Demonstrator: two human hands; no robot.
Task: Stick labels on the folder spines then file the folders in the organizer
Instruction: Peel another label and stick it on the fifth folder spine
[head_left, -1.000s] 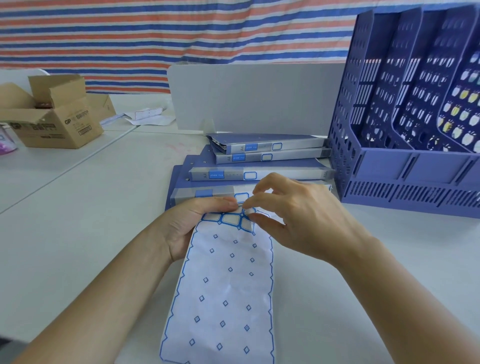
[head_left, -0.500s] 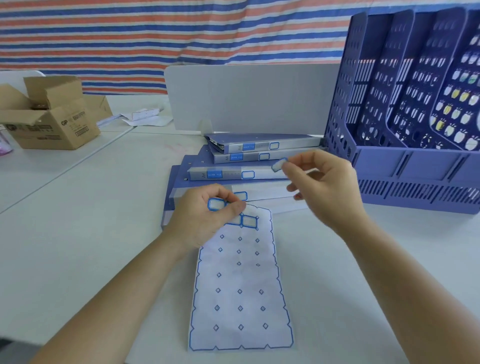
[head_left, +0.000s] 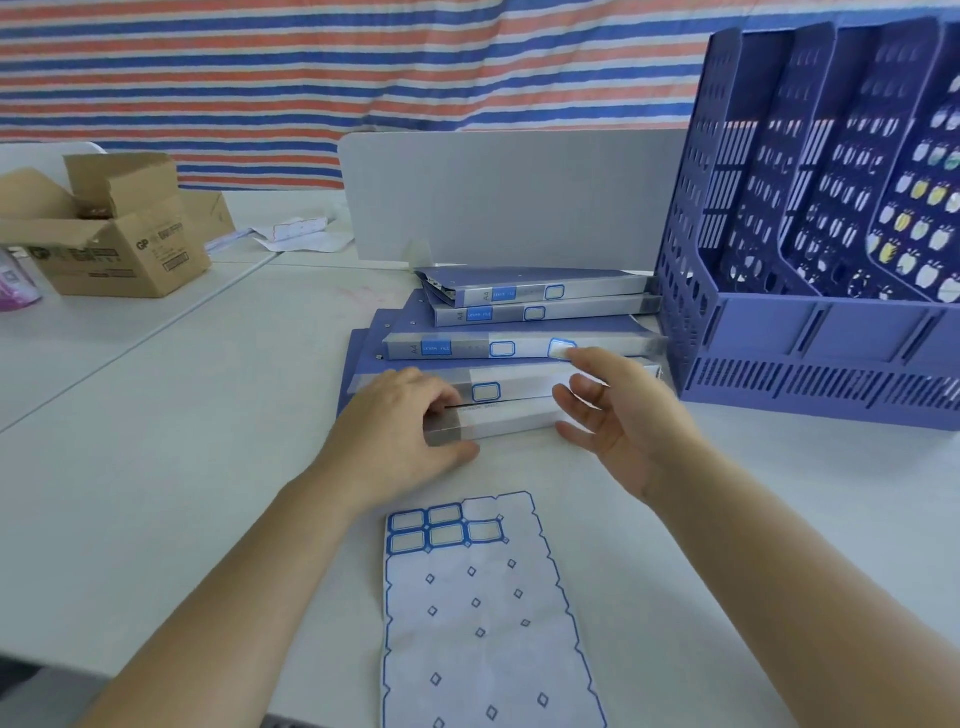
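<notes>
Left hand (head_left: 400, 415) now round folder (head_left: 519, 419); right (head_left: 623, 415) open

glossy plastic folders (head_left: 519, 348), perforated plastic organizer (head_left: 810, 332), smooth matt table (head_left: 156, 441), glossy paper label sheet (head_left: 483, 623), rough cardboard box (head_left: 119, 244).

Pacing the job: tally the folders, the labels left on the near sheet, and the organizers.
Folders: 5
Labels left on sheet: 5
Organizer: 1
Total: 11

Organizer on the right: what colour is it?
The organizer is periwinkle blue, with perforated walls; head view.
</notes>
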